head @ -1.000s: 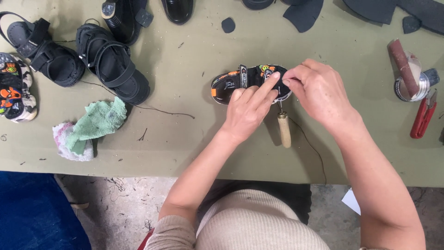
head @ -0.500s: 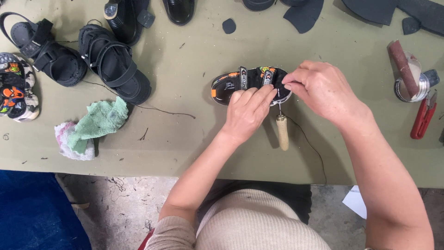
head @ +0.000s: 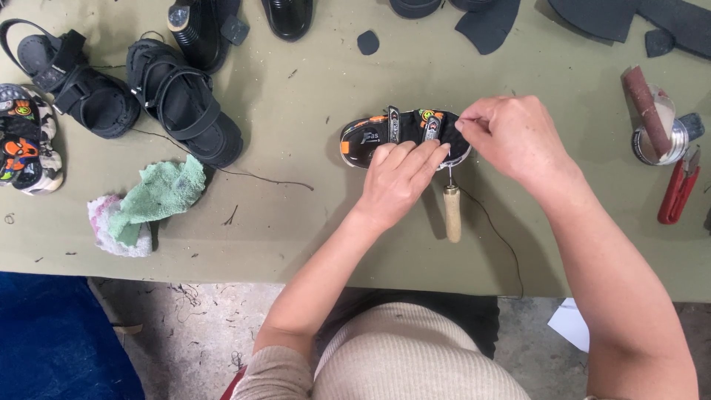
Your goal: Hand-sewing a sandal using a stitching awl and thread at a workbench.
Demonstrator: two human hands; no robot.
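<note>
So we've got a small child's sandal with a black sole, orange trim and colourful printed straps [head: 385,135] lying near the middle of the olive-green cloth-covered workbench [head: 311,96]. Our left hand [head: 396,178] is flat on it, fingers spread narrow and pressing the near edge down. Our right hand [head: 511,137] pinches at the sandal's right end, thumb and forefinger closed on something too thin to make out, maybe thread.

Handling-wise we'd guess it's very light, with a bendy foam-type sole and soft straps, so it'll slide around unless pinned. Best grip looks like the sole edges, not the straps.

Its long axis runs left to right across the bench; which end is the toe we can't tell for sure. A wooden-handled awl [head: 452,207] sits just below the sandal, handle pointing towards us.
</note>
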